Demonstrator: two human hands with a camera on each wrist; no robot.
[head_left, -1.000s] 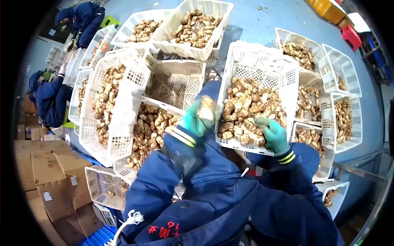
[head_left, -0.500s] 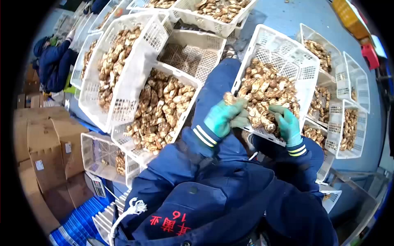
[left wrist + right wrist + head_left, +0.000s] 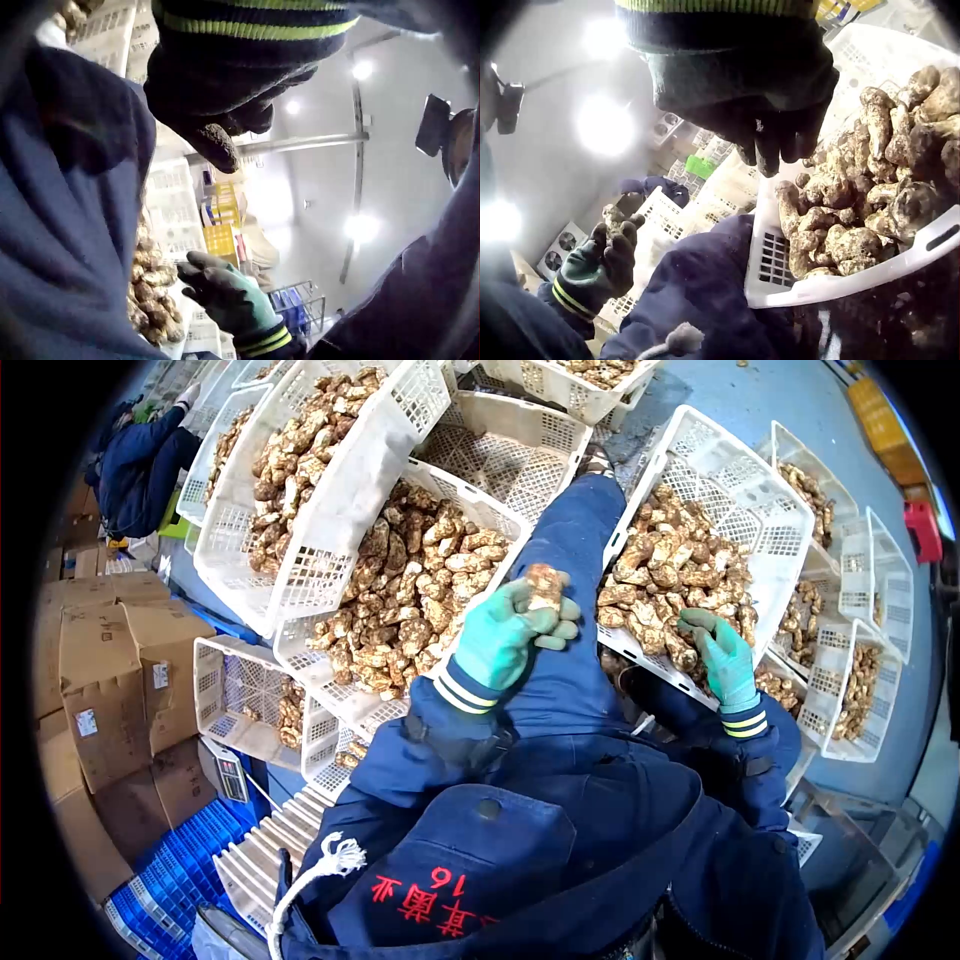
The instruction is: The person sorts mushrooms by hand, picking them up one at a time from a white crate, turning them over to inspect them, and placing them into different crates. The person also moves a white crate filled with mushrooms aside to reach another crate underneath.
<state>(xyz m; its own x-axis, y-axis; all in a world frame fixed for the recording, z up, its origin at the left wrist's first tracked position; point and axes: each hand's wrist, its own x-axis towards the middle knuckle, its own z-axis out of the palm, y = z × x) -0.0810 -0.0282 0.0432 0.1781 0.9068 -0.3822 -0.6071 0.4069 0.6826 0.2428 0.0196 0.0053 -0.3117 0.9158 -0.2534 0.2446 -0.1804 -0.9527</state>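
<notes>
"Brown and cream, that mushroom [image 3: 543, 588]. Who has it?"

"The left hand [image 3: 497, 635]. Thumb and fingers pinch it above the trouser leg [image 3: 575, 538], between two crates and touching neither."

"And the right hand [image 3: 727, 658]?"

"Over the near end of the right crate [image 3: 742, 475], fingers loosely bent. I see nothing in them, and can't tell whether they touch the pile [image 3: 675, 565] below."

"What could go wrong?"

"A slip, I'd say. The pinch leaves the top free, and the skin looks gritty, so it could slide out and drop onto the leg or into the gap beside it. Squeezing harder might bruise it."

"Is the crate safe?"

"I can't tell what bears its near end. If the right hand leaned there, it might tip and spill."

"Farther out?"

"The left crate [image 3: 332, 690] lies across the leg, heaped too; a mushroom put down carelessly might roll off that heap [image 3: 410, 585]. Boxes [image 3: 110, 680] stand well apart."
</notes>
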